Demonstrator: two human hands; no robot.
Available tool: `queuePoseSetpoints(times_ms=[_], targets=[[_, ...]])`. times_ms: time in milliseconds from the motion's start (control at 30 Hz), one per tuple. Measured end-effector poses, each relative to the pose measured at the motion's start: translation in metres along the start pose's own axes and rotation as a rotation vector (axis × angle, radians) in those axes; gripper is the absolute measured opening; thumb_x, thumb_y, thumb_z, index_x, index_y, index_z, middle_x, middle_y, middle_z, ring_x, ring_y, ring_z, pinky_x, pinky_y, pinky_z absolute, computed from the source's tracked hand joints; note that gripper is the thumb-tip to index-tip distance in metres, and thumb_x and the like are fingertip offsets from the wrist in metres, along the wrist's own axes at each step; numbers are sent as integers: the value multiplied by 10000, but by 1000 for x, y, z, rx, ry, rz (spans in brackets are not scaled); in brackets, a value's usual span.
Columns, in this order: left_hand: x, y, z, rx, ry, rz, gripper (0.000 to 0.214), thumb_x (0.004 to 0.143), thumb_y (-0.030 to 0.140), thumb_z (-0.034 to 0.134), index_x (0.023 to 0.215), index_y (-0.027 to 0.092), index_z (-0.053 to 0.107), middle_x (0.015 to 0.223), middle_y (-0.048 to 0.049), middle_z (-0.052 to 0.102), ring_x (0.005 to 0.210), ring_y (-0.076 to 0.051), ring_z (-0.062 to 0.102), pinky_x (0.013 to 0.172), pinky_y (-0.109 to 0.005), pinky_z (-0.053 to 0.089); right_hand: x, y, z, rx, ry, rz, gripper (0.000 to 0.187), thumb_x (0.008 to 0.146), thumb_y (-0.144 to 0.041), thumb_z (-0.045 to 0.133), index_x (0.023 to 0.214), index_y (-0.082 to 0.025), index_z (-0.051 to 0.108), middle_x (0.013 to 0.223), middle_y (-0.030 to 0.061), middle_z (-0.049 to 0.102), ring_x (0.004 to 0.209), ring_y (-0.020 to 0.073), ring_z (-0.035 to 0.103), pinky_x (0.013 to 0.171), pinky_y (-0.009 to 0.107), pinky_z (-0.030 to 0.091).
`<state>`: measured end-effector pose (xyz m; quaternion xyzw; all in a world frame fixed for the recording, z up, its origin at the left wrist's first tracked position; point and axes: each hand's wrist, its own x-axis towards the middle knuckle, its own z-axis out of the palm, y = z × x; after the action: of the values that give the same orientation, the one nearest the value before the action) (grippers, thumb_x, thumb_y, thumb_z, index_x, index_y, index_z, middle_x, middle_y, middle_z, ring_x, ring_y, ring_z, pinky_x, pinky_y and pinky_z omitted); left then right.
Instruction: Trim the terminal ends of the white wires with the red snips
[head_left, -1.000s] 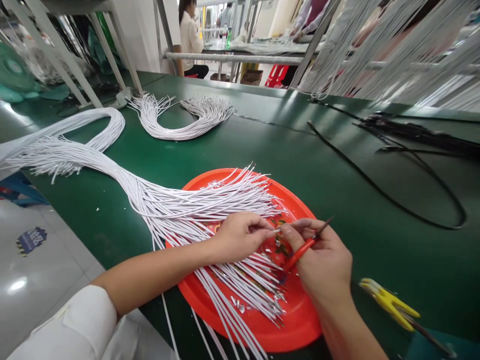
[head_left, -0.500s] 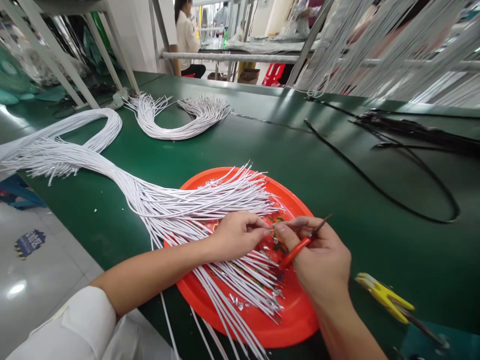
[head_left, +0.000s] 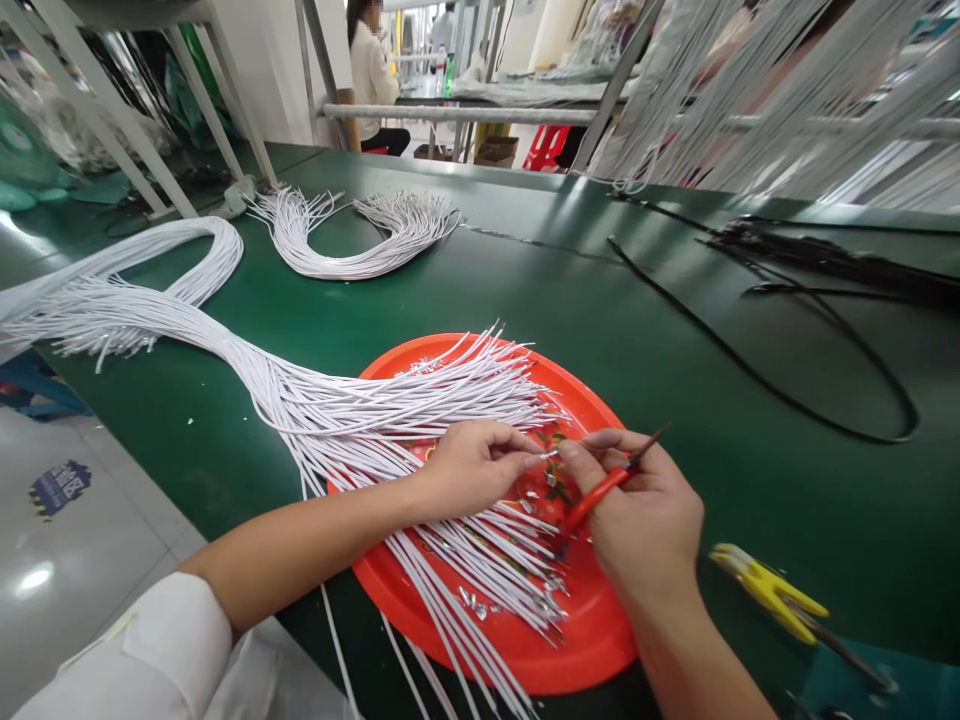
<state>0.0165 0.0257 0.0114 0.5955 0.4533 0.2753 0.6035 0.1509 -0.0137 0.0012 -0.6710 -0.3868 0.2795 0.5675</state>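
At lower centre of the frame, over the orange tray (head_left: 600, 650) on the worktop (head_left: 675, 380), the left hand (head_left: 472, 470) pinches the tip of one white wire (head_left: 551, 455) while the right hand (head_left: 645, 520), curled tight around a red-handled tool (head_left: 600, 490), meets it fingertip to fingertip; holding close to the tip likely steadies it best.

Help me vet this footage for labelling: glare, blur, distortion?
Head view: glare whitens the far side of the green table and the floor; hanging wires top right are soft; the wide lens stretches the corners; left hand pinching a white wire and right hand gripping the red-handled tool look sharp.
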Motion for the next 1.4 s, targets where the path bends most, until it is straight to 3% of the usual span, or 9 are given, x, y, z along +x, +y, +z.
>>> queuePoseSetpoints(times_ms=[400, 633, 733, 967, 1133, 1400], targets=[[1, -6, -3, 236, 14, 143, 196, 779, 254, 514, 771, 142, 674, 633, -1, 596, 604, -103, 501, 576, -220, 389, -2, -1, 1, -21, -13, -60, 267, 638, -388, 699, 752, -198, 550, 672, -16, 547, 605, 122, 500, 586, 268, 429], [-1, -2, -4, 202, 58, 158, 178, 776, 236, 518, 785, 137, 665, 661, -5, 596, 618, -104, 498, 587, -220, 389, -1, -6, -1, -24, -29, -9, 279, 621, -392, 697, 756, -198, 549, 621, -33, 514, 547, 111, 501, 534, 252, 434], [0, -1, -3, 106, 101, 143, 173, 774, 233, 529, 807, 124, 660, 681, -12, 601, 619, -99, 505, 597, -219, 409, -1, -7, -2, -65, -118, -23, 268, 635, -390, 682, 763, -200, 543, 592, -31, 527, 510, 115, 508, 487, 242, 429], [1, 0, -1, -148, 91, 61, 127, 761, 184, 550, 820, 115, 638, 741, -29, 648, 613, -90, 569, 572, -197, 457, -3, -1, 0, -343, -504, -66, 161, 682, -345, 614, 757, -211, 563, 567, -24, 567, 520, 149, 540, 482, 253, 427], [1, 0, -1, -121, 71, 88, 118, 745, 178, 563, 805, 117, 645, 773, -40, 664, 678, -109, 604, 643, -218, 479, -4, 1, 0, -421, -499, -65, 173, 673, -354, 592, 773, -215, 564, 538, -34, 544, 497, 144, 496, 461, 251, 389], [1, -4, -1, 26, 59, 146, 139, 756, 218, 555, 801, 131, 654, 739, -25, 655, 661, -116, 590, 615, -222, 463, -4, -1, 0, -493, -500, -69, 165, 671, -364, 576, 681, -213, 511, 495, -59, 484, 408, 102, 397, 394, 223, 312]])
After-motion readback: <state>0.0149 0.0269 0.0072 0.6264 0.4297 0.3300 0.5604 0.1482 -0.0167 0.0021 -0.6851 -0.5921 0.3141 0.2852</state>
